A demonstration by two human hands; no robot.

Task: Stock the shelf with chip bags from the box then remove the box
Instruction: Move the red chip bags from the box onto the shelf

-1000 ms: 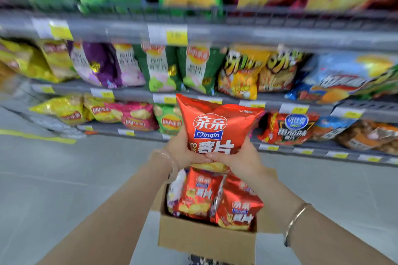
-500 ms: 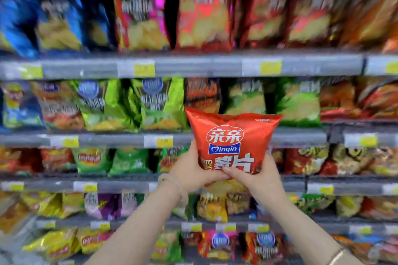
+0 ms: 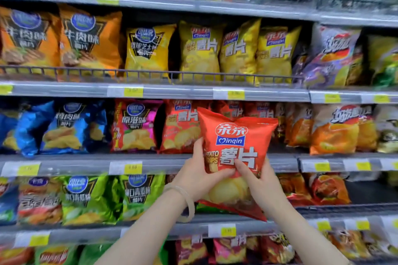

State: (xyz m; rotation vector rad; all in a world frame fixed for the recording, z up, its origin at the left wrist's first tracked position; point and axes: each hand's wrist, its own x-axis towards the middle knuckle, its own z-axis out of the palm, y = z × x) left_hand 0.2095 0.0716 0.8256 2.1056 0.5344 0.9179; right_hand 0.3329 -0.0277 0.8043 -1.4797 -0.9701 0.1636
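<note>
Red chip bag (image 3: pixel 237 142): 1 unit, upright, held in front of the shelf (image 3: pixel 150 163) edge, overlapping matching red bags (image 3: pixel 179 127) in that row. Left hand (image 3: pixel 198 174): grasping the bag's lower left side, thumb across the front. Right hand (image 3: pixel 258 178): grasping the lower right, index finger on the print. Pale bangle (image 3: pixel 185 202) on the left wrist. Yellow bags (image 3: pixel 200 49) 1 shelf above; green bags (image 3: pixel 137 196) below left. Box not visible.

Dark gap (image 3: pixel 364 191) right of red bags (image 3: pixel 323 189); bag-packed rows elsewhere.
</note>
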